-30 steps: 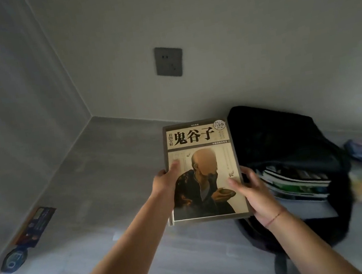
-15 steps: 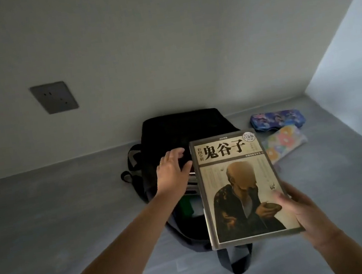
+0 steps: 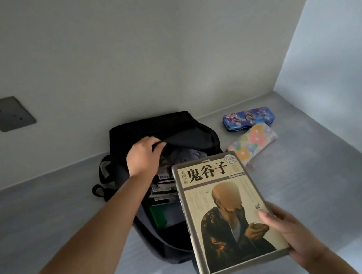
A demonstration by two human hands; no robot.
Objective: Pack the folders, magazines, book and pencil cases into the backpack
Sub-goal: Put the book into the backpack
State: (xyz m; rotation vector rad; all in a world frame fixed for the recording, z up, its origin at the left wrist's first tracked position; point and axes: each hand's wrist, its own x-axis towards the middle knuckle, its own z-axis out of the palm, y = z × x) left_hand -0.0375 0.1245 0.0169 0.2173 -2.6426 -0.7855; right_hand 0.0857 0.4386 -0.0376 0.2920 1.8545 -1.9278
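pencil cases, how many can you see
2. A blue pencil case lies right of the backpack, farthest back; a floral pencil case lies just in front of it, nearer the book. Others may be hidden inside the backpack.

Your black backpack (image 3: pixel 183 127) lies at the centre of the frame with its mouth open towards you, and your left hand (image 3: pixel 143 157) grips the upper flap and holds it up. Inside, a stack of magazines (image 3: pixel 162 186) shows edge-on, with a green folder (image 3: pixel 157 215) just below it. Your right hand (image 3: pixel 291 235) holds the book (image 3: pixel 224 212) by its lower right corner, at lower centre-right, cover up, tilted, overlapping the backpack's right side. The cover is beige, with bold black characters above a robed figure. Right of the backpack, in the upper right, lie a blue pencil case (image 3: pixel 249 118) and, just beside it and nearer you, a floral pencil case (image 3: pixel 252 143).
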